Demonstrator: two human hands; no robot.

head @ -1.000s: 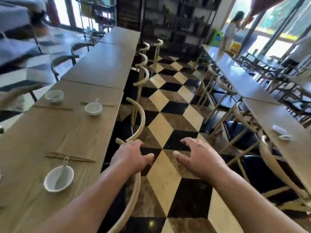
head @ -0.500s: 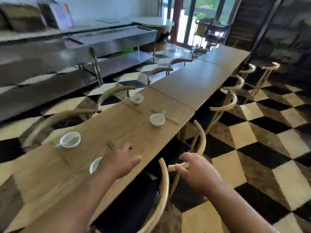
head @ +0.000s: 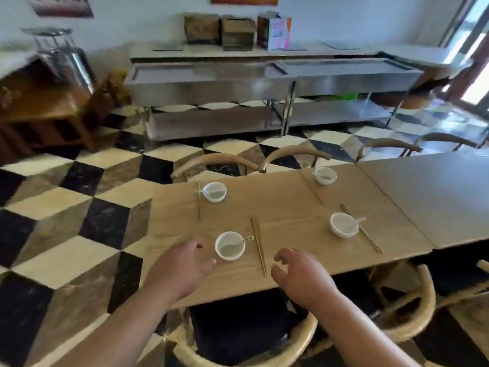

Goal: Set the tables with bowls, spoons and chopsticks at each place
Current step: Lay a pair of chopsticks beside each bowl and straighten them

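Our left hand [head: 182, 266] and right hand [head: 299, 276] reach over the near edge of the wooden tabletop [head: 285, 215], fingers [head: 281, 254] loosely spread, holding nothing. Between them sits the nearest bowl [head: 229, 246] with its spoon [head: 248, 238], chopsticks [head: 258, 246] just right of it. Beyond stand a second bowl [head: 343, 225], a third bowl [head: 214, 191] and a fourth bowl [head: 325, 175].

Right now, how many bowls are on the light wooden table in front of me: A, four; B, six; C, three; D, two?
A: the wooden table holds a near left bowl, a near right bowl, a far left bowl and a far right bowl.
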